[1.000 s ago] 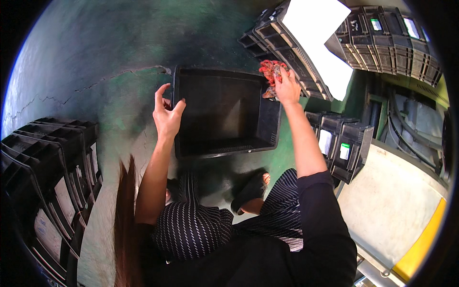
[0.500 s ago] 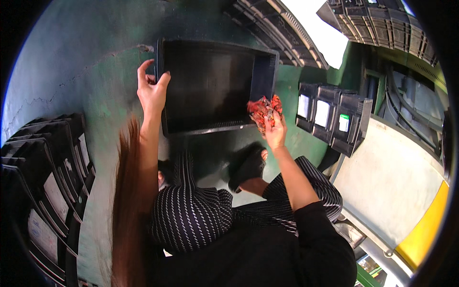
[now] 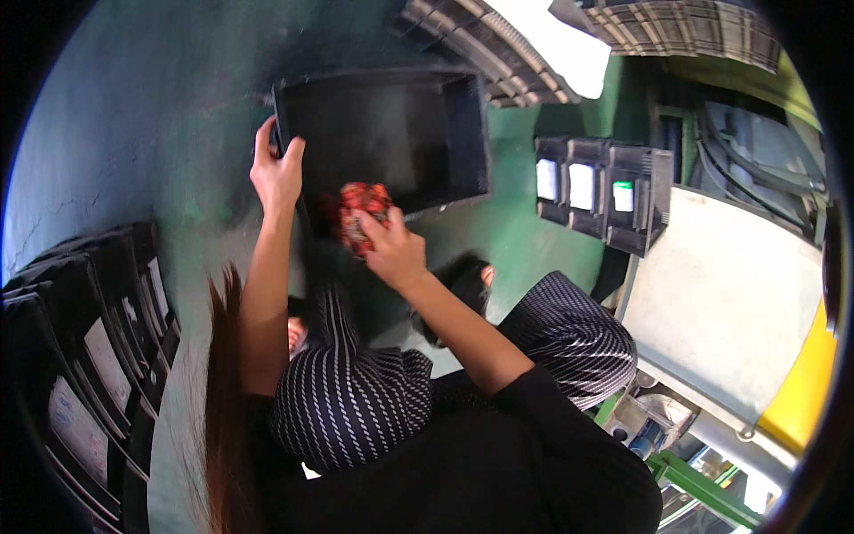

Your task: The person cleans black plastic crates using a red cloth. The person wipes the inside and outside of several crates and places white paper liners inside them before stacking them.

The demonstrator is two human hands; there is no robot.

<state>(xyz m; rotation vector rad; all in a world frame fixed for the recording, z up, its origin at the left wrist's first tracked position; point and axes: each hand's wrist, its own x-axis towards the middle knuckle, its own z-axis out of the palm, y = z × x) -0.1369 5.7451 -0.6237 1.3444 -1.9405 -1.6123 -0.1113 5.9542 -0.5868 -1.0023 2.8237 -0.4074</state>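
A black plastic crate (image 3: 378, 125) is tilted up in front of me, its inside facing me and nothing visible in it. At its left wall, my left hand (image 3: 277, 173) grips the rim, the thumb on the inner side and the fingers outside. My right hand (image 3: 396, 252) is closed on a crumpled red patterned cloth (image 3: 363, 209). The cloth lies over the crate's near rim, left of the middle, and is slightly blurred. Part of that rim is hidden behind the cloth.
Stacked black crates (image 3: 89, 338) with pale labels stand on the left. Further labelled black bins (image 3: 605, 191) sit at the right, beside a white panel (image 3: 721, 303). More crates (image 3: 498, 49) and a white sheet (image 3: 569, 49) are at the top. My foot (image 3: 467, 289) is on the green floor.
My right hand has moved left with the cloth, from the crate's near right corner along the near rim. The left hand keeps its hold on the crate.
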